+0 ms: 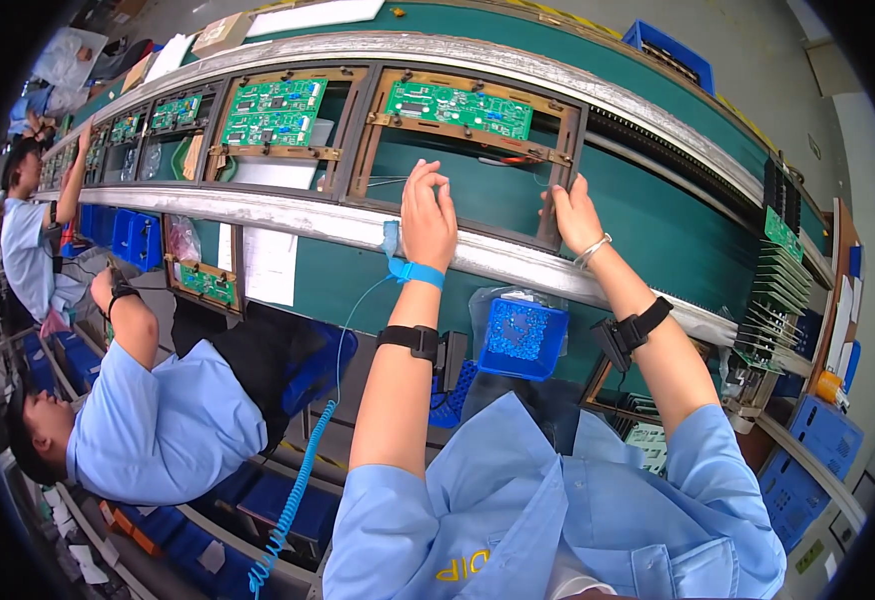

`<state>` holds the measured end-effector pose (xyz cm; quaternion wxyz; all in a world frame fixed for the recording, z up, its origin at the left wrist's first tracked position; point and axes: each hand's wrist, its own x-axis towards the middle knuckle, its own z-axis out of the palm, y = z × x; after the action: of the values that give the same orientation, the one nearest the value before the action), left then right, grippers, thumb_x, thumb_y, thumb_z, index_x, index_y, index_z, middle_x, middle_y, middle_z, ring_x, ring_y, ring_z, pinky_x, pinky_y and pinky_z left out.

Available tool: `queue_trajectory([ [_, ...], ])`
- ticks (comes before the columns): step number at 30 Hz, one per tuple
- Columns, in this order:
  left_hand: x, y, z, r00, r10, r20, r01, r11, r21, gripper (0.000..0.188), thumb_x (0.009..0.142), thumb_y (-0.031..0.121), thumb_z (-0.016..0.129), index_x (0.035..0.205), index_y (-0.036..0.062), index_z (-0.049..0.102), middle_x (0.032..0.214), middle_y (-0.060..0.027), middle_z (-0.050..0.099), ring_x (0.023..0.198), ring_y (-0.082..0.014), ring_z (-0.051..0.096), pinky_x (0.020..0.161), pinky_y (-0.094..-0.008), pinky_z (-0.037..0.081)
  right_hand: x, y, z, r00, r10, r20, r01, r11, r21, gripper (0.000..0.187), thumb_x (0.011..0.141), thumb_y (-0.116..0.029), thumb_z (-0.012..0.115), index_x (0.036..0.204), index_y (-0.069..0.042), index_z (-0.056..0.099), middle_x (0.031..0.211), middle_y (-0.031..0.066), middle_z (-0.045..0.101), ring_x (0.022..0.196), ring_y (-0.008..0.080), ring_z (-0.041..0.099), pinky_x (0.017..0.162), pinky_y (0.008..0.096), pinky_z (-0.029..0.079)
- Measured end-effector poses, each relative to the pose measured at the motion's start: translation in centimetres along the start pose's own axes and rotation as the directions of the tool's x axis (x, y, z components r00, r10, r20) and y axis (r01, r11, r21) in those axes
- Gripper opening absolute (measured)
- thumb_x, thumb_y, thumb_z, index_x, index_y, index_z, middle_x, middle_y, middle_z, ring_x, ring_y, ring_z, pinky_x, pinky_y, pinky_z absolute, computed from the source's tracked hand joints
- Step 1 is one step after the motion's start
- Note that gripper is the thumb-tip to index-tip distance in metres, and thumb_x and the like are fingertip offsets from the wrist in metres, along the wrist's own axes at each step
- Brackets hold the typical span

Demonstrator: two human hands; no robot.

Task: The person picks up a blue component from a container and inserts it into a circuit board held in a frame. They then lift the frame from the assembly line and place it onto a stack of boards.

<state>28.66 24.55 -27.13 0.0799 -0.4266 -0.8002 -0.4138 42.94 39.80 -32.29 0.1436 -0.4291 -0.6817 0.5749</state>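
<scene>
A dark-edged carrier frame with brown crossbars lies across the rails in front of me, holding a green circuit board in its upper part. My right hand grips the right bar of this frame, thumb on one side and fingertips on the other. Over the front rail, my left hand is raised with its fingers stretched out close together, holding nothing. A blue wrist strap with a coiled cord circles that wrist. Below the frame's crossbar, a red-and-black hand tool is partly visible.
More frames with boards, such as this one, line the rails leftward. A blue bin of small blue parts stands near me. Boards stack in a rack at right. Left of me, a co-worker handles another framed board.
</scene>
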Motion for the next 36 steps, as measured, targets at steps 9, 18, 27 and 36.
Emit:
queue_trajectory([
  [9, -1.1, 2.7, 1.9, 1.0, -0.018, -0.007, 0.018, 1.0, 0.006, 0.007, 0.082, 0.003, 0.046, 0.089, 0.0019, 0.045, 0.099, -0.0149, 0.049, 0.099, -0.0322, 0.047, 0.082, -0.0389, 0.039, -0.7, 0.3, -1.4, 0.978, -0.168, -0.119, 0.141, 0.968, -0.209, 0.047, 0.088, -0.026, 0.04, 0.122, 0.003, 0.026, 0.107, 0.0218, 0.05, 0.099, 0.0256, 0.053, 0.079, 0.0313, 0.045],
  [18, -0.8, 3.2, 1.7, 0.992, -0.126, 0.012, 0.127, 0.991, -0.036, 0.007, 0.077, 0.005, 0.052, 0.082, 0.0015, 0.05, 0.082, -0.0133, 0.052, 0.082, -0.0274, 0.053, 0.074, -0.0345, 0.042, -19.8, 1.3, -14.8, 0.842, -0.539, 0.005, 0.526, 0.82, -0.227, 0.023, 0.08, 0.001, 0.043, 0.101, 0.0, 0.053, 0.101, 0.0154, 0.054, 0.097, 0.0256, 0.051, 0.082, 0.0318, 0.041],
  [27, -3.6, 9.2, 2.5, 0.999, -0.016, -0.03, 0.003, 0.921, -0.389, 0.012, 0.09, 0.014, 0.042, 0.097, 0.004, 0.044, 0.081, -0.0108, 0.054, 0.08, -0.0169, 0.05, 0.073, -0.0294, 0.041, -35.3, 27.5, -25.7, 0.646, -0.114, -0.755, -0.457, 0.734, -0.502, 0.035, 0.084, -0.017, 0.048, 0.116, -0.003, 0.044, 0.107, 0.0194, 0.049, 0.105, 0.0347, 0.044, 0.09, 0.0378, 0.034],
  [36, -25.5, 23.6, 11.4, 0.488, 0.086, 0.869, 0.31, 0.913, -0.265, 0.008, 0.084, 0.007, 0.049, 0.09, 0.0023, 0.049, 0.11, -0.0205, 0.045, 0.115, -0.0384, 0.033, 0.094, -0.0398, 0.03, -32.6, 30.3, -25.6, 0.419, 0.354, -0.836, -0.63, 0.776, 0.013, 0.042, 0.09, -0.032, 0.037, 0.122, -0.005, 0.04, 0.113, 0.0209, 0.049, 0.102, 0.0358, 0.048, 0.088, 0.0343, 0.037],
])
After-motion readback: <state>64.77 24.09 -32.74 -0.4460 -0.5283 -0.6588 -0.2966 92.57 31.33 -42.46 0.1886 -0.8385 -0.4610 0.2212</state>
